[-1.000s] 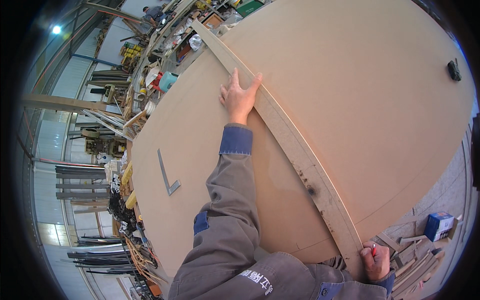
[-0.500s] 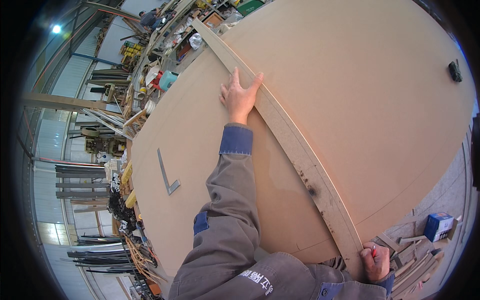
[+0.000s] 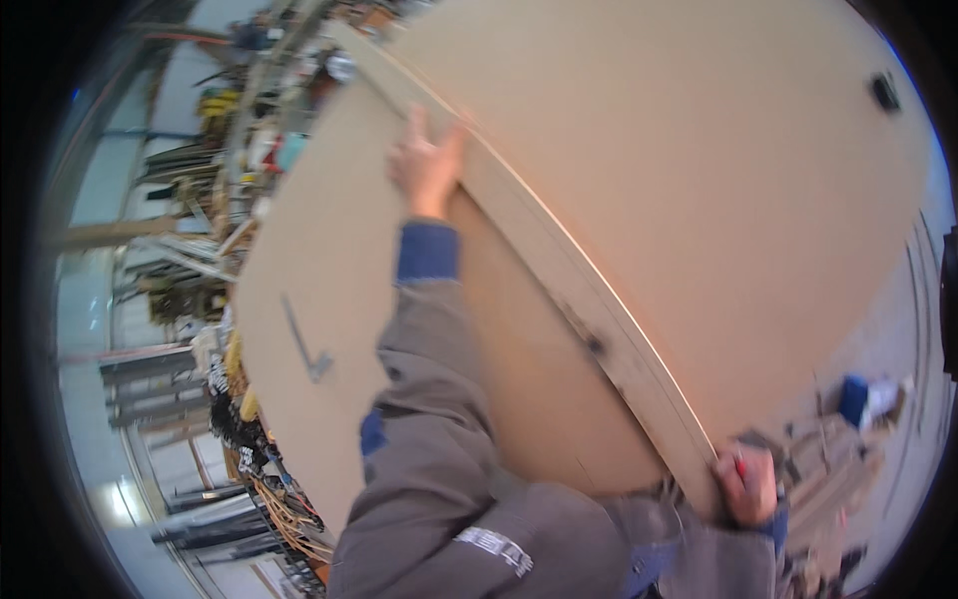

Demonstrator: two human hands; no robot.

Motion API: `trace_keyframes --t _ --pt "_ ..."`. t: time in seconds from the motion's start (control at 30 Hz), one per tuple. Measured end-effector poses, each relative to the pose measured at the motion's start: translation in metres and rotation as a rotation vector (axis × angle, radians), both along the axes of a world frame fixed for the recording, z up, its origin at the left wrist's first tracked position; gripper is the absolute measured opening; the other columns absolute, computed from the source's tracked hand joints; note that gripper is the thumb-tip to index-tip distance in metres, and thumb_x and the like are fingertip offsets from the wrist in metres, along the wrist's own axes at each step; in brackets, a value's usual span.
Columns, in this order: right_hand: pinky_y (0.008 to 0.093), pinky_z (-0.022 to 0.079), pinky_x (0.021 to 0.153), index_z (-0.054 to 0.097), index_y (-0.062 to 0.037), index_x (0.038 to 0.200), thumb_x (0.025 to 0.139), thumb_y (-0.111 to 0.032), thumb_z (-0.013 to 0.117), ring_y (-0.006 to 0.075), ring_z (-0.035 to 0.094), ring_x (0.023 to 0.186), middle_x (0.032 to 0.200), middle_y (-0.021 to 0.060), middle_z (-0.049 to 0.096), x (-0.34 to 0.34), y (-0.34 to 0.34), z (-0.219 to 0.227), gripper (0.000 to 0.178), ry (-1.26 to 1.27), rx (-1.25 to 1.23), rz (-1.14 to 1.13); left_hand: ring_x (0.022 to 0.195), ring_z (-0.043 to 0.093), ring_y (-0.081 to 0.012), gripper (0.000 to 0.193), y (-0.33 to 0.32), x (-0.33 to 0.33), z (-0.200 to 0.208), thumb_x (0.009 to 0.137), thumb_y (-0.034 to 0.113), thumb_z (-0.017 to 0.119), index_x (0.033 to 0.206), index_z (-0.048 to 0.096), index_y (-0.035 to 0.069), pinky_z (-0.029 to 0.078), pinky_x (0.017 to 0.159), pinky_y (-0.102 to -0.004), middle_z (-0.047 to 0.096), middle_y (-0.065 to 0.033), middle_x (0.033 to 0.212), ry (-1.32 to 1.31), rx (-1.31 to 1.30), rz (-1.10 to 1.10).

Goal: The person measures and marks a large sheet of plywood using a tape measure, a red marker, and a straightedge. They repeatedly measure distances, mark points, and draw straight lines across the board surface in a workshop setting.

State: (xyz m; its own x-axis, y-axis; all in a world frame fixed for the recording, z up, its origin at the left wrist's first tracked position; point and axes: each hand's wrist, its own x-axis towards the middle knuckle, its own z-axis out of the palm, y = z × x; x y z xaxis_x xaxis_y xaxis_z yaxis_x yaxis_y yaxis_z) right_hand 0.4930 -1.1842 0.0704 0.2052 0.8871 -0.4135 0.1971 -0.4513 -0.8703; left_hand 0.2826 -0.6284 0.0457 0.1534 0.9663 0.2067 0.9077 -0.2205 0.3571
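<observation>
A long, narrow wooden strip lies slantwise across a large brown board, from the far left to the near right. My left hand rests with fingers spread on the strip's far part, the thumb near its right edge. At the near end my right hand is closed beside the strip, holding a slim red pencil, mostly hidden by the fingers. A metal try square lies on the board left of my left arm. The picture is blurred by motion.
A small black object sits at the board's far right. Offcuts and a blue-and-white box lie on the floor at lower right. Clutter and racks of dark bars line the left side; a person is at the far upper left.
The whole view has shifted, so the board, strip, square and my left arm appear further left. Both hands keep about the same places along the strip.
</observation>
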Motion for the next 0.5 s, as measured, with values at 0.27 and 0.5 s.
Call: trace_keyframes --t 0.27,0.5 --pt "0.0380 0.051 0.068 0.067 0.0010 0.100 0.097 -0.018 0.062 0.0364 0.060 0.072 0.084 0.0197 0.062 0.005 0.010 0.006 0.019 0.035 -0.080 0.012 0.146 0.035 -0.0459 0.113 0.017 -0.015 -0.009 0.073 0.090 0.057 0.158 0.041 0.018 0.021 0.121 -0.0570 0.052 -0.0244 0.150 -0.043 -0.039 -0.007" --pt "0.0388 0.052 0.069 0.067 0.0016 0.103 0.097 -0.018 0.063 0.0369 0.063 0.074 0.087 0.0196 0.065 0.003 0.012 0.009 0.021 0.068 -0.108 0.018 0.148 0.032 -0.0454 0.113 0.016 -0.009 -0.012 0.073 0.089 0.057 0.157 0.043 0.016 0.018 0.121 -0.0589 0.051 -0.0241 0.150 -0.082 -0.023 -0.030"
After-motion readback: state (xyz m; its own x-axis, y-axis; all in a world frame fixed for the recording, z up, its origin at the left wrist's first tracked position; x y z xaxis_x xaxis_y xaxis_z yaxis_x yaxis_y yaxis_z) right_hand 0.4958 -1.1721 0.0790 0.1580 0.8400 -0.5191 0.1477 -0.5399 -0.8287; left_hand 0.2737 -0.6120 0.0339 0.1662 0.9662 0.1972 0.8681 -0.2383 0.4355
